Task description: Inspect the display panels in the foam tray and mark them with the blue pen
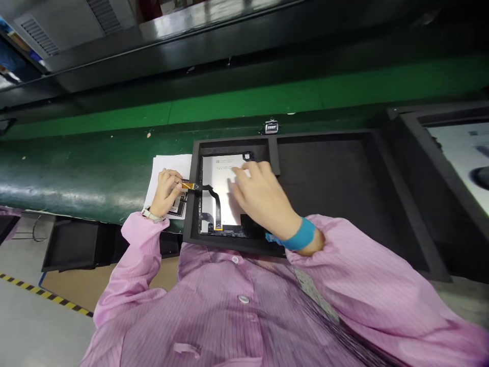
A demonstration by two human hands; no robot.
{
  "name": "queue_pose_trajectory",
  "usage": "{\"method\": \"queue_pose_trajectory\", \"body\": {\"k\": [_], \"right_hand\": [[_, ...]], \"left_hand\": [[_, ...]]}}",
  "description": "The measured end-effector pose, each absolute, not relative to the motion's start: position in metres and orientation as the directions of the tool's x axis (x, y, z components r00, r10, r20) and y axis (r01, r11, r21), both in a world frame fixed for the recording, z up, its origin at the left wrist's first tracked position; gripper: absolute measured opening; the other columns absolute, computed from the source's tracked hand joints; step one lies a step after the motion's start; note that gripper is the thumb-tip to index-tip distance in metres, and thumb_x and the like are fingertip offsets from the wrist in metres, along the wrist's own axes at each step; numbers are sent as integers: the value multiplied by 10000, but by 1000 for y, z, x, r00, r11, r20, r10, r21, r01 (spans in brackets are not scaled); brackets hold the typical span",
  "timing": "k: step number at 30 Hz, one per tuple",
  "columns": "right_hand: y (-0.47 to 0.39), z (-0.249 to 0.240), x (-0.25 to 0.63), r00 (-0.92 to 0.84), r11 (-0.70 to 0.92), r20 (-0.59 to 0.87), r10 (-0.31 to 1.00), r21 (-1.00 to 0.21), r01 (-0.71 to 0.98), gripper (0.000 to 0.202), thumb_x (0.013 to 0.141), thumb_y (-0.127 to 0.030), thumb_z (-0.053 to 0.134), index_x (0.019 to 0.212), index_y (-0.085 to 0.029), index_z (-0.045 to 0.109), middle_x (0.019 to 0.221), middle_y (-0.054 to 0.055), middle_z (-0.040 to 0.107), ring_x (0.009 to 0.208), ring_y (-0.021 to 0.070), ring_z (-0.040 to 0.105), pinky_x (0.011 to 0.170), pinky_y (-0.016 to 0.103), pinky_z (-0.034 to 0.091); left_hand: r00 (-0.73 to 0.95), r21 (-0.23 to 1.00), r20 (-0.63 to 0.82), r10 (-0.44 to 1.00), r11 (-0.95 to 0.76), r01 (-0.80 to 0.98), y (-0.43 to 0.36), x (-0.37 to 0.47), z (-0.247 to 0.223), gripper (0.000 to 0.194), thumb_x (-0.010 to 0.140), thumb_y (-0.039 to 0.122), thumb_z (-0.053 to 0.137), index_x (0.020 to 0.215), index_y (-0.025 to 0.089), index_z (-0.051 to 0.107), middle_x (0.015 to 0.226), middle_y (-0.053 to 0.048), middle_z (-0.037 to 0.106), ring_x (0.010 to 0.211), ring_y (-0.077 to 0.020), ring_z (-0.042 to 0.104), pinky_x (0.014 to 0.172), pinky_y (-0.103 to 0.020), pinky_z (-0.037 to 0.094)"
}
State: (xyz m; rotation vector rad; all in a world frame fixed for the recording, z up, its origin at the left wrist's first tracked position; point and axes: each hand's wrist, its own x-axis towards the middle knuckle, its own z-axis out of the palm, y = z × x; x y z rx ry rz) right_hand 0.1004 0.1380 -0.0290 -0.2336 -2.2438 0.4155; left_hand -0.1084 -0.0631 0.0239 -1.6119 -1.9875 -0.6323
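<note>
Supporting table: dark green, smooth-topped table, running across the view and carrying the trays and paper.
Adjoining tray: wide, black, raised-edge tray, to the right of the panel's tray.
Panel's tray: smaller black, thick-walled rectangular tray; its walls presumably keep the contents from sliding.
Panel: flat silver-white rectangular panel with dark edging, lying inside the smaller tray, printed face up, probably so that its surface and cable remain accessible.
Paper: white paper sheets with dark print, left of the smaller tray, partly beneath the left hand.
Right hand: right hand, above the panel, fingers curved and parted, nothing visible between them; contact with the panel cannot be confirmed.
Left hand: left hand, beside the tray's left wall, thumb and forefinger pinching the strip's outer end, apparently to steady it clear of the panel.
Cable: narrow black flexible cable, bending from the panel's near end toward the left wall.
Strip: short orange flat strip, at the cable's outer end, across the left wall.
Connector: small yellow-edged connector, at the cable's near end, on the panel.
</note>
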Motion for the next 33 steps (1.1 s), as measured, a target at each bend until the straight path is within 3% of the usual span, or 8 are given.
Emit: {"method": "queue_pose_trajectory", "body": {"k": [3,6,9,14,21,25,33], "right_hand": [[123,-9,70,-772,865,623,127,-451,-221,339,988,-302,479,1139,-109,714,1250,210,633,1200,390,478,1004,557,447],[119,-5,39,-850,769,524,63,-568,-293,214,933,-209,534,982,-149,734,1129,147,682,1092,309,536,1005,486,431],[120,-10,24,-843,745,535,52,-583,-323,164,891,-151,552,878,-168,714,1059,104,693,1005,249,563,987,433,417],[120,-16,26,-823,723,564,64,-596,-351,149,887,-183,576,803,-175,699,1059,86,696,1017,245,546,985,406,391],[122,-20,22,-810,707,582,73,-603,-370,174,924,-204,579,833,-180,726,1018,84,703,982,242,520,958,419,386],[124,-20,23,-809,693,585,52,-604,-392,193,953,-234,581,844,-182,731,1005,72,709,958,221,541,974,407,383],[122,-16,26,-816,695,573,83,-620,-365,151,884,-189,585,813,-184,718,992,65,711,932,216,537,929,384,377]], "left_hand": [[-190,82,623,759,178,981,-62,-109,23,431,1010,607,367,843,249,542,1012,-75,665,1080,-253,588,1235,-556,285],[-186,65,608,771,185,981,-60,-107,23,416,1009,585,370,845,250,554,1008,-73,661,1085,-252,589,1249,-561,267],[-114,-10,587,802,148,989,-57,-101,21,343,1014,502,421,866,247,596,1020,-67,661,1106,-247,578,1270,-575,230],[-15,-97,562,827,83,992,-50,-92,18,265,1022,354,450,845,238,611,1010,-52,665,1091,-233,568,1289,-634,169],[-92,-124,533,841,185,975,-48,-90,18,298,1011,355,419,815,241,613,981,-57,652,1098,-250,555,1300,-660,121],[-47,-125,569,821,143,982,-50,-91,19,270,1008,338,455,807,237,605,970,-49,642,1078,-243,557,1287,-675,152],[-51,-133,544,838,146,980,-45,-88,23,253,993,325,471,794,239,602,982,-49,633,1074,-241,566,1299,-674,99]]}}
